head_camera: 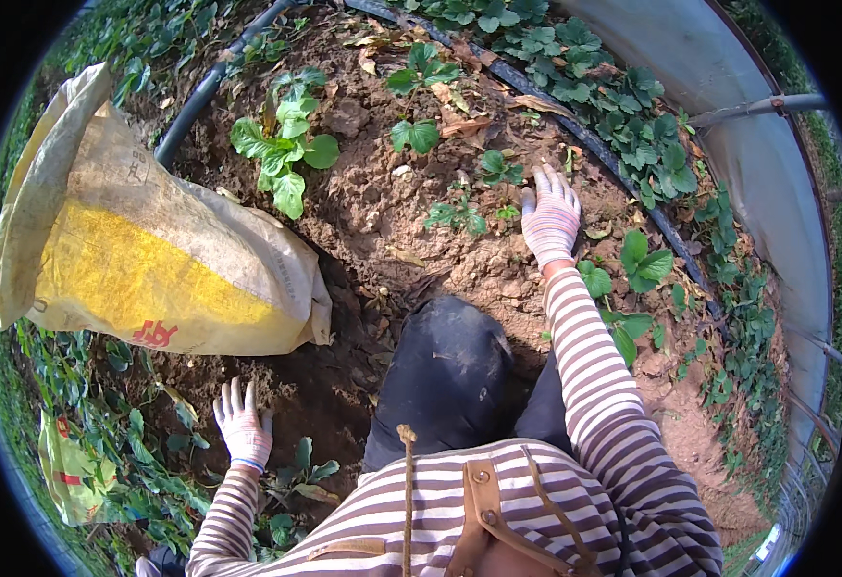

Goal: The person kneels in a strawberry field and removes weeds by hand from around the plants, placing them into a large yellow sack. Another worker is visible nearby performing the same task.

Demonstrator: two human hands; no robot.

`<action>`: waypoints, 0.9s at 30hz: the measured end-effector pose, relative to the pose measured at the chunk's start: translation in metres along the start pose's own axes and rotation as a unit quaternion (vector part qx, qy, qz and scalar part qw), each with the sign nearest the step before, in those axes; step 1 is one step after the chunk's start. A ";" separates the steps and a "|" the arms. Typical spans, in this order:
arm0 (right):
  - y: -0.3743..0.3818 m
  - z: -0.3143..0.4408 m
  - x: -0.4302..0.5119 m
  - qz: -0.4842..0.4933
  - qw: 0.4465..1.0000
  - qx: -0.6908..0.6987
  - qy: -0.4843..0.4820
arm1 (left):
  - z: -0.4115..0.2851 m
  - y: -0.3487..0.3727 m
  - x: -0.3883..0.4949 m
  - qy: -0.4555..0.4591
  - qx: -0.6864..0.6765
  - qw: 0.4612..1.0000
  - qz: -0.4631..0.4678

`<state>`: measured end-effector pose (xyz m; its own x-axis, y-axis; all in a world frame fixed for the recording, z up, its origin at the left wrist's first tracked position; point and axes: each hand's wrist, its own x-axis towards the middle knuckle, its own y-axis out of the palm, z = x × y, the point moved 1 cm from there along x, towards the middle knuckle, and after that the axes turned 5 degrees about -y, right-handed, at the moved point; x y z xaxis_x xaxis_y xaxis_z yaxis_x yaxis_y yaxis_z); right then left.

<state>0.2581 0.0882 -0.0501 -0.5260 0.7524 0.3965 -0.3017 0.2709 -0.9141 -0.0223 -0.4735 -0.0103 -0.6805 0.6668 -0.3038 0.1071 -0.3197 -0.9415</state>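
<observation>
Both my hands wear pale knitted gloves with coloured stripes. My right hand (551, 213) lies palm down on the soil, fingers stretched forward, with no object visible in it. Just left of it grow small strawberry plants (497, 167) and a low cut-leaved seedling (457, 215). My left hand (244, 425) rests with fingers apart on darker soil below a woven plastic sack (176, 252), not touching it. Whatever lies under either palm is hidden. The sack is dirty white and yellow, bears writing, and lies on its side with its mouth to the left.
A black hose (601, 151) curves along the bed, and a thicker dark pipe (208, 86) runs behind the sack. Bright green leafy plant (287, 155) stands upper left of centre. Plastic film wall (760, 159) with metal pipes bounds the right. A green bag (75, 472) lies lower left.
</observation>
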 end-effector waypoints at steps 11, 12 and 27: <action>0.005 -0.001 0.003 0.040 0.996 -0.070 -0.046 | 0.034 0.021 0.012 0.076 0.086 0.992 0.055; 0.006 -0.001 0.002 0.038 0.995 -0.070 -0.054 | 0.033 0.022 0.013 0.063 0.088 0.990 0.092; 0.016 -0.014 0.005 -0.003 0.990 -0.008 -0.141 | 0.013 0.008 0.027 0.027 0.176 0.959 0.219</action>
<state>0.2621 0.1045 -0.0641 -0.7268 0.5532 0.4072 -0.2942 0.2851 -0.9122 -0.0495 -0.4670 -0.0242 -0.5871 0.4473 -0.6747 0.1166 -0.7781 -0.6173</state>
